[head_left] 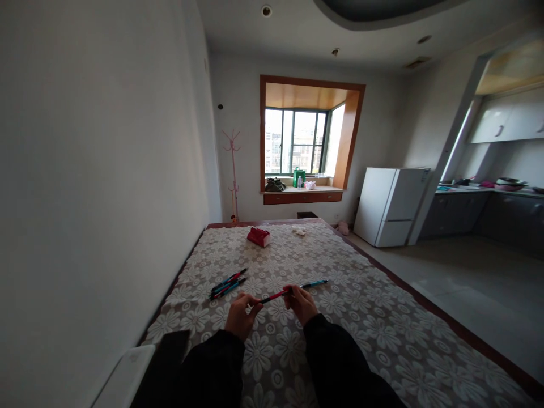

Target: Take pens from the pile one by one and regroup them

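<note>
Red-and-black pen [276,295] pinched by left hand [242,314] and right hand [302,304]; red packet [256,237] beyond, contents unclear from here.

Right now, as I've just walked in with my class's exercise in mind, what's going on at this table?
A person holds a red-and-black pen between the left hand and the right hand, above a flowered tablecloth. A blue pen lies near the right hand, and a loose bunch of pens lies beyond the left. Farther back sits a red packet.
</note>
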The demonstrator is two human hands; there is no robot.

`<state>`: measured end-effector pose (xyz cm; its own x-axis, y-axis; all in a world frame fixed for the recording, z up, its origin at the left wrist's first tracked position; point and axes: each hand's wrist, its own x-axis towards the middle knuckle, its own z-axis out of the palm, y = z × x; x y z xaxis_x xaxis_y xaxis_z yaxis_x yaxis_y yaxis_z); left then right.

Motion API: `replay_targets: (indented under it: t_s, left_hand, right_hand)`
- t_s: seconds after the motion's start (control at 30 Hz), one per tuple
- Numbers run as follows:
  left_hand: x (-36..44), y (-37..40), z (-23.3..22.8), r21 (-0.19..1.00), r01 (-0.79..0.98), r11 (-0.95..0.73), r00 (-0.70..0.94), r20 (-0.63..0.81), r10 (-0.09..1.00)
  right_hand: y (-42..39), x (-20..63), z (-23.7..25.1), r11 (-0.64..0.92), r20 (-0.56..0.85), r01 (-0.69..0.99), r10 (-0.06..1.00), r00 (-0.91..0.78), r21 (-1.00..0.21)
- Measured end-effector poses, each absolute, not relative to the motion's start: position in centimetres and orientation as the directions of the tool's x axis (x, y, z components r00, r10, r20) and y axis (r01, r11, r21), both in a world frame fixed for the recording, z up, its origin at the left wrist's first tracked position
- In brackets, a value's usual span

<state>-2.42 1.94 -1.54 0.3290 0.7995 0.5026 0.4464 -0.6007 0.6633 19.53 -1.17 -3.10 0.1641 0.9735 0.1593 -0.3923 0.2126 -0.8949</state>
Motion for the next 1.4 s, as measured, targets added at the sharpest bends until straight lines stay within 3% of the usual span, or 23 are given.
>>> replay_targets:
  t_s: [0.27, 0.47, 0.6, 0.83, 0.93, 1.0, 1.2, 1.4]
  left_hand:
    - [-2.4, 1.8, -1.3, 0.652, 0.461, -0.602, 0.343, 0.495, 0.798]
    - [-2.7, 2.1, -1.8, 0.643, 0.477, -0.598, 0.323, 0.505, 0.801]
    - [-2.7, 2.1, -1.9, 0.629, 0.495, -0.599, 0.37, 0.471, 0.801]
    - [-2.5, 2.6, -2.4, 0.636, 0.54, -0.551, 0.382, 0.398, 0.834]
    - [-2.7, 2.9, -2.2, 0.602, 0.55, -0.579, 0.41, 0.409, 0.815]
    - [-3.4, 3.3, -1.9, 0.532, 0.636, -0.559, 0.351, 0.445, 0.824]
    - [-6.2, 5.1, -2.1, 0.368, 0.888, -0.275, 0.066, 0.49, 0.869]
    - [-6.9, 5.6, -3.1, 0.3, 0.942, -0.15, 0.018, 0.402, 0.915]
  right_hand:
    - [-1.3, 18.8, -3.0, 0.117, 0.071, -0.608, 0.993, 0.099, -0.785]
    - [-0.8, 19.1, -4.1, 0.093, 0.07, -0.555, 0.996, 0.064, -0.827]
    - [-0.5, 19.5, -4.6, 0.048, -0.006, -0.534, 0.995, 0.099, -0.844]
    - [-0.4, 22.7, -4.0, 0.218, 0.207, -0.01, 0.939, 0.276, -0.976]
    - [-0.7, 27.9, -3.8, 0.066, 0.17, 0.287, 0.92, 0.354, -0.956]
    - [-1.2, 32.1, -3.5, -0.192, 0.116, 0.513, 0.853, 0.509, -0.836]
    - [-1.9, 39.2, -3.0, -0.401, 0.117, 0.631, 0.778, 0.618, -0.664]
    - [-0.1, 38.5, -3.6, -0.451, 0.127, 0.692, 0.781, 0.612, -0.564]
